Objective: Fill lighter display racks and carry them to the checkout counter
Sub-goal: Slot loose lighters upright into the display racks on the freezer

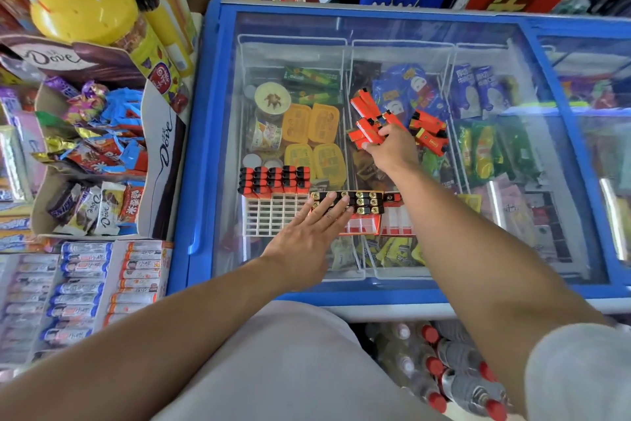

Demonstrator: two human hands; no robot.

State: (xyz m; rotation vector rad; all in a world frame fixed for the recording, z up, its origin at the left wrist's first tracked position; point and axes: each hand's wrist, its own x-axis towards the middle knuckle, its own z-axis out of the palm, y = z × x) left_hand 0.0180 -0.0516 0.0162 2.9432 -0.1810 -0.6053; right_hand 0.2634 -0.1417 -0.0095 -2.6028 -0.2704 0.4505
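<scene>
Two lighter racks lie on the freezer's glass lid (218, 134). The white grid rack (269, 216) on the left holds several red lighters (275, 178) along its far rows. The red rack (362, 226) to its right has several lighters with black tops along its far edge. My left hand (307, 233) lies flat, fingers spread, on the red rack's left end. A loose pile of red lighters (426, 129) sits further back on the glass. My right hand (389, 144) is closed around several of them at the pile's left side.
A blue chest freezer (191, 181) full of ice creams is under the glass. Boxes of Dove chocolates (99, 147) and candy tubes (85, 284) stand to the left. Bottles with red caps (450, 366) stand on the floor at my knees.
</scene>
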